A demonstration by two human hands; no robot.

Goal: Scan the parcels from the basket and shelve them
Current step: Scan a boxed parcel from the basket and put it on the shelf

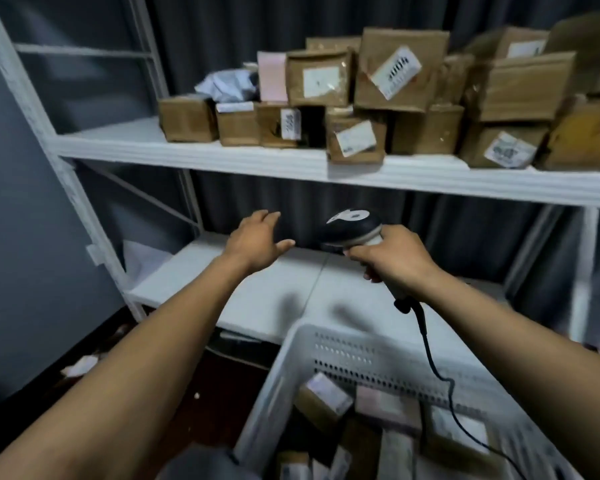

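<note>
My right hand (392,258) grips the handle of a black and grey barcode scanner (352,230), its head pointing left over the lower shelf (274,292). A black cable (440,372) trails from the scanner down across the basket. My left hand (257,242) hovers with relaxed, straight fingers and holds nothing, just left of the scanner head. The white perforated basket (354,355) stands below my arms with several brown parcels (323,400) in it. Many labelled cardboard parcels (354,140) are stacked on the upper shelf (194,150).
The white metal rack has an upright post (70,188) at the left and another (584,271) at the right. A dark curtain hangs behind the shelves. Scraps of paper (80,367) lie on the dark floor at the lower left.
</note>
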